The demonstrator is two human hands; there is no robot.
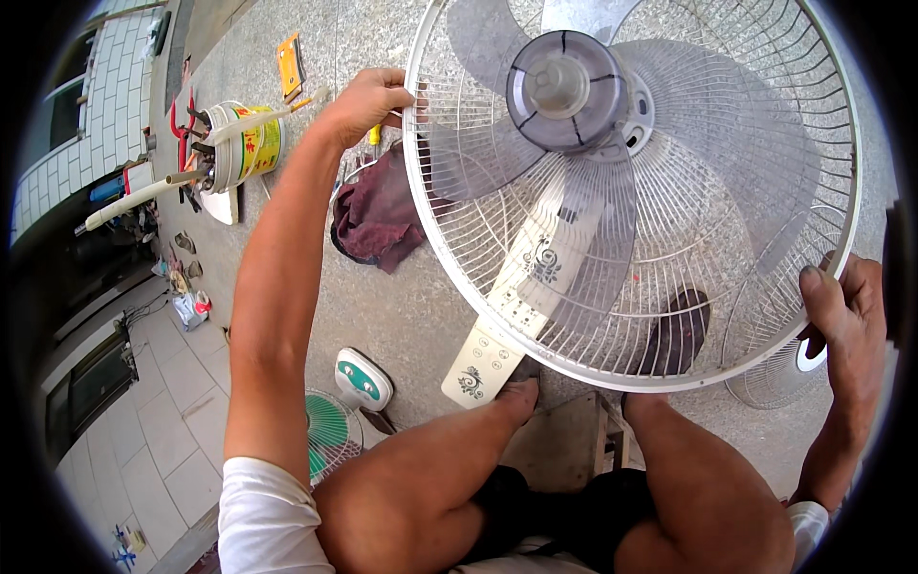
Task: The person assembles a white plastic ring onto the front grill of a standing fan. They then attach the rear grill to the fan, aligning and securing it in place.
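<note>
A large round fan guard of white wire fills the upper right, with grey see-through fan blades and a hub inside it. My left hand pinches the guard's rim at its left side. On the right, my right hand grips the lower right rim, thumb on top and fingers curled beneath. Below the guard lies a cream fan body panel with dark floral patterns and buttons, partly seen through the wires. A dark red cloth lies on the ground near my left hand.
A bucket of tools stands at the upper left, near an orange box. Beside my left leg are a small fan with green blades and a white-green base. Another wire guard lies at the lower right. A wooden stool is between my legs.
</note>
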